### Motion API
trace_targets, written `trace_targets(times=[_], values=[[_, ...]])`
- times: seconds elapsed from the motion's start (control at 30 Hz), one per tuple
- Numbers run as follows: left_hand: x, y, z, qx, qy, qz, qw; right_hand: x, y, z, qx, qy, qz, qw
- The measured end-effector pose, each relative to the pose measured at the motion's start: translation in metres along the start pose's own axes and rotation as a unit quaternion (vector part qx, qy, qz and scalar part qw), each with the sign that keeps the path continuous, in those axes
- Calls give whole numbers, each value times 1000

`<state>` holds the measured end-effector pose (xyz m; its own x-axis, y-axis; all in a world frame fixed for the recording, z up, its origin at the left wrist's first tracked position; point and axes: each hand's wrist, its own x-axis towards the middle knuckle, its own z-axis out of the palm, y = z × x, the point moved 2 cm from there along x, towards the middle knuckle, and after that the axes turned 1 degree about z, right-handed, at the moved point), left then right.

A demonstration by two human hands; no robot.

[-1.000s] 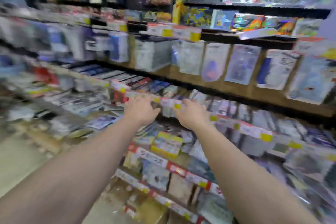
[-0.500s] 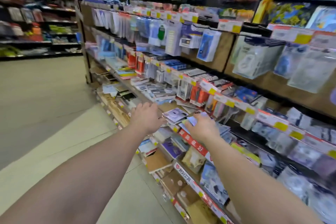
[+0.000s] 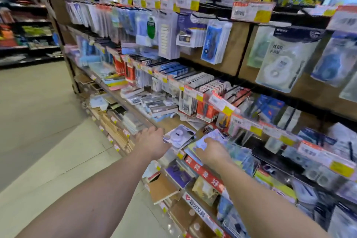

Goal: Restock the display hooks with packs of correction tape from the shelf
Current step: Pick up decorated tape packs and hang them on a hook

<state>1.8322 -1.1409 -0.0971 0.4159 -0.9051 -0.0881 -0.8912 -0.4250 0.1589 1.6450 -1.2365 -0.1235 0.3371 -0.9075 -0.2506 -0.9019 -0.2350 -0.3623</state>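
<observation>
Pack (image 3: 178, 136) lies flat, pointing toward hooks.

right hand (image 3: 211, 152) now lower, on shelf packs (image 3: 216, 141)

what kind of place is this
Most likely a stationery aisle in a shop: packs hang on hooks behind price tags, a shelf holds loose packs, and more shelving stands across the floor.
</observation>
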Motion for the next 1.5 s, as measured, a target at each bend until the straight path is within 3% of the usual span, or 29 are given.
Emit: trace_targets(times=[0.5,0.8,1.07,1.27,1.5], values=[[135,-16,32,5,-74,24,997,118,-58,14,22,-15,-18,999],[224,-39,88,-63,-203,75,974,181,-75,66,106,-92,140,980],[281,-42,124,-238,-325,54,914,199,-89,95,164,-85,305,934],[294,-41,135,-318,-332,17,888,207,-98,103,218,-50,340,913],[307,-61,144,-359,-310,-27,880,212,-107,115,198,-34,399,895]])
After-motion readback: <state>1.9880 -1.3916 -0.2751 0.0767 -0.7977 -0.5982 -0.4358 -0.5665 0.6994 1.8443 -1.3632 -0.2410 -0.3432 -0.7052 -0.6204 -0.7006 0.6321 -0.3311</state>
